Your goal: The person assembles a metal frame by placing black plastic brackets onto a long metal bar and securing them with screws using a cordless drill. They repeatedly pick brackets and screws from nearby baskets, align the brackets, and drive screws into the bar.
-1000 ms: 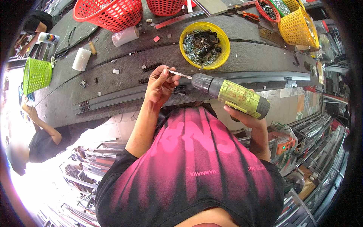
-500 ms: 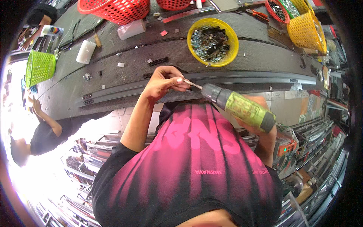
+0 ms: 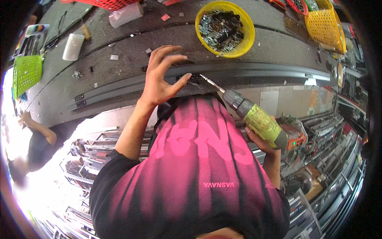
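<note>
My right hand [image 3: 260,139] grips a yellow-green cordless drill [image 3: 258,119]. Its bit points up-left onto a small dark bracket [image 3: 191,77] on a long grey metal rail [image 3: 246,71] that runs along the workbench edge. My left hand [image 3: 161,77] hovers over the rail with fingers spread, the thumb touching the bracket beside the bit tip. Just beyond the rail stands a yellow bowl [image 3: 244,40] full of screws and small metal parts.
A green basket [image 3: 26,73] sits at the bench's left end, a red basket [image 3: 107,3] and a white roll [image 3: 73,46] at the back, a yellow basket [image 3: 324,24] at right. Another person [image 3: 39,139] stands at left. Stacked metal frames [image 3: 326,159] lie below.
The drill swung down and its bit moved from my left fingers onto the bracket on the rail. My left hand opened out and now steadies the bracket with its thumb.
</note>
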{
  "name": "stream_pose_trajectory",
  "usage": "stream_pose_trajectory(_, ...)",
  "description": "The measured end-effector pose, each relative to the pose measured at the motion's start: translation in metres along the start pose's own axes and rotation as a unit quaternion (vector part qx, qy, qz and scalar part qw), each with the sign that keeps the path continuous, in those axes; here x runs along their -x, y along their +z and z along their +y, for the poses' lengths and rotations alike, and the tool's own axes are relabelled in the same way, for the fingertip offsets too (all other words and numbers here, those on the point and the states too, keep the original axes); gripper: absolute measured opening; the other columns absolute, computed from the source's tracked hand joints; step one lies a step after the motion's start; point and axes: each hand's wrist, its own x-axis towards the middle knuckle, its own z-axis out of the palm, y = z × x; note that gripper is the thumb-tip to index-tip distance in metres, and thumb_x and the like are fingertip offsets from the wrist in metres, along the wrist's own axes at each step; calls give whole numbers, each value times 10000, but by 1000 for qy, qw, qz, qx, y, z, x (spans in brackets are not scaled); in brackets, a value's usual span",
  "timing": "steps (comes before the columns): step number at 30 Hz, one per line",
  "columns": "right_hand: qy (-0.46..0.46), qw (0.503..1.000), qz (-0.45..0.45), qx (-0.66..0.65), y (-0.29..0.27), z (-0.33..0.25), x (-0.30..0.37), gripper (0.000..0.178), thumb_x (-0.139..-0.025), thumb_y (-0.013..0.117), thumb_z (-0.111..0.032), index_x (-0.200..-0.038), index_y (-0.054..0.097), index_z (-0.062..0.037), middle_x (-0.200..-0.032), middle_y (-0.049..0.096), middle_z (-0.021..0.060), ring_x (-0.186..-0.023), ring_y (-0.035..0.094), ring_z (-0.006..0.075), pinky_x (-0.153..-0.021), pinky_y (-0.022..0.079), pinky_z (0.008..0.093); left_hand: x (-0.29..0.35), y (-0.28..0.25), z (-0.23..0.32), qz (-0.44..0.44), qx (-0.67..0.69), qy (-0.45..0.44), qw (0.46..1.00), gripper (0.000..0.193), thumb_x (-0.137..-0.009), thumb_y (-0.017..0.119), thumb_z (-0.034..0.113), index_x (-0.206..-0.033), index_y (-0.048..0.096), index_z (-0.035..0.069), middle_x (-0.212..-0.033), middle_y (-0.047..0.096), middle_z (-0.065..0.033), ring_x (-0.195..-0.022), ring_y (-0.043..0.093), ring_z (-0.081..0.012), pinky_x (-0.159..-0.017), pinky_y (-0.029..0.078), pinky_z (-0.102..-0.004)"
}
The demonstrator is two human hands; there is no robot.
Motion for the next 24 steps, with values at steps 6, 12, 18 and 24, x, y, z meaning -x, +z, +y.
stream_pose_trajectory(6,38,999,-6,16,14,8,-3,353,-918,878,-139,-1251,809,-46,-1182,824,167,-1021,818,388,-904,645,447,16,26,-15,-71,-113,42,990,300,-861,957,211,-1148,872,184,-1487,764,-72,-1475,633,-366,-1299,410,-594)
stream_pose_trajectory(12,9,999,-16,46,17,16,-15,356,-855,897,-182,-1173,793,-60,-1087,773,155,-944,758,444,-826,602,485,19,33,-23,-57,-118,44,990,237,-870,966,216,-1093,893,185,-1376,821,-36,-1431,663,-336,-1301,394,-595)
stream_pose_trajectory(18,-14,998,-10,62,21,23,-26,388,-830,921,-190,-1154,770,-38,-1058,760,176,-927,733,475,-809,595,480,20,33,-24,-60,-118,34,991,240,-855,979,245,-1076,902,192,-1373,817,-16,-1438,652,-316,-1317,379,-591)
stream_pose_trajectory(24,82,993,-87,22,6,9,-40,378,-868,898,-161,-1204,783,-33,-1113,794,189,-1011,762,471,-873,614,484,19,34,-23,-52,-116,35,991,241,-845,980,244,-1068,901,201,-1366,820,-4,-1428,654,-304,-1320,366,-580)
